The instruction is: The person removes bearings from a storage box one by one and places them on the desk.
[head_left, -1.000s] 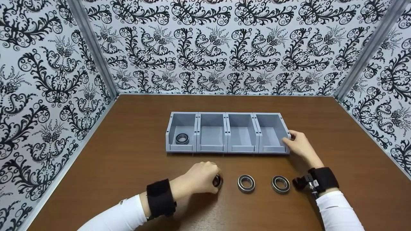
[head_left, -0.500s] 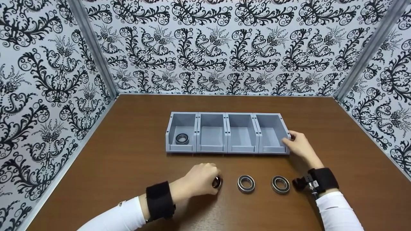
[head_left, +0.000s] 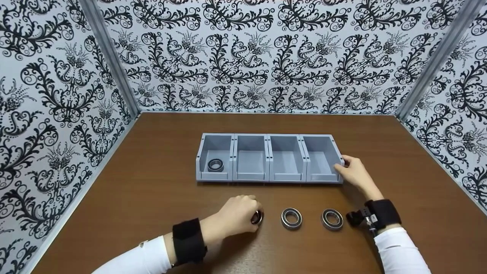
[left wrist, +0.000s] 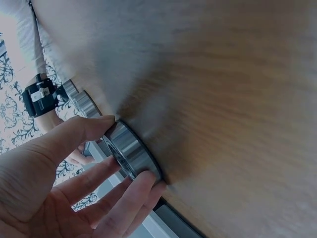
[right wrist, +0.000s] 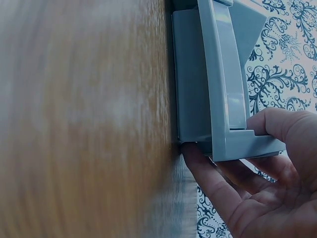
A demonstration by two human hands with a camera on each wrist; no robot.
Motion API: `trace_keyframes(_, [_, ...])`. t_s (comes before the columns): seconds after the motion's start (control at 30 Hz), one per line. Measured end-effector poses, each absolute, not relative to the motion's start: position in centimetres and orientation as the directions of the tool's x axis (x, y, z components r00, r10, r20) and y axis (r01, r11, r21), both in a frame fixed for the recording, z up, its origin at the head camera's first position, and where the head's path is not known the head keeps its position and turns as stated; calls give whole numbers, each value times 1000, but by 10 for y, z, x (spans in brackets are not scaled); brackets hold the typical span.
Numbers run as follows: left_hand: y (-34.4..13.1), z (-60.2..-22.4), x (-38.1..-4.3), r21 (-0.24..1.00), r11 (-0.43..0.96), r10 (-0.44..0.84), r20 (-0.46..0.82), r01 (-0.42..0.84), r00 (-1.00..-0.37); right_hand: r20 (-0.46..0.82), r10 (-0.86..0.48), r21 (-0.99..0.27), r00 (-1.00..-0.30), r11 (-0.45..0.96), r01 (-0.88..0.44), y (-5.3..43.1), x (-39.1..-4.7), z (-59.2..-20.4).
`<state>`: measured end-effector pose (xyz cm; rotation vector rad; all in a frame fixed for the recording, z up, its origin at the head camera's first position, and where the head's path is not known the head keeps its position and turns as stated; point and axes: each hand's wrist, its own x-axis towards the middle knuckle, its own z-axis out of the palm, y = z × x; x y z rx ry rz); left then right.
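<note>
My left hand pinches a ball bearing between thumb and fingertips, low over the brown table, left of two other bearings. In the left wrist view the bearing's shiny outer ring faces the camera; from the head, the hand covers part of it. My right hand grips the right side wall of the end bin in a row of joined grey bins. Its thumb is inside that wall, its fingers outside and underneath, as the right wrist view shows. Another bearing lies in the leftmost bin.
Two bearings lie flat in front of the bins, a middle bearing and a right bearing close to the right wrist's camera. Patterned panels stand behind and beside the table.
My left hand and wrist have shifted very slightly toward the near edge, still with the bearing pinched. The right hand and the bins stay in place.
</note>
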<state>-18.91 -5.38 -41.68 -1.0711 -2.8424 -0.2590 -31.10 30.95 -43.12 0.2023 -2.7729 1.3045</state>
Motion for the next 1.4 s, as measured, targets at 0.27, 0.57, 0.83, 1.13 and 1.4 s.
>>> trace_keyframes(0.27, [-55, -421, -188, 117, 733, 649, 176, 670, -740, 143, -86, -739, -986, 653, -164, 311, -312, -431])
trace_keyframes(0.57, [-55, -422, -189, 115, 728, 652, 189, 676, -734, 146, -84, -731, -986, 662, -165, 311, -313, -432])
trace_keyframes(0.83, [-53, -421, -185, 79, 735, 650, 198, 673, -734, 140, -89, -736, -986, 657, -164, 310, -314, -430])
trace_keyframes(1.13, [-53, -419, -182, 51, 742, 649, 194, 668, -735, 128, -86, -744, -988, 650, -153, 310, -313, -431])
trace_keyframes(1.4, [-53, -418, -180, 60, 736, 653, 203, 675, -730, 119, -88, -762, -989, 631, -147, 310, -312, -432])
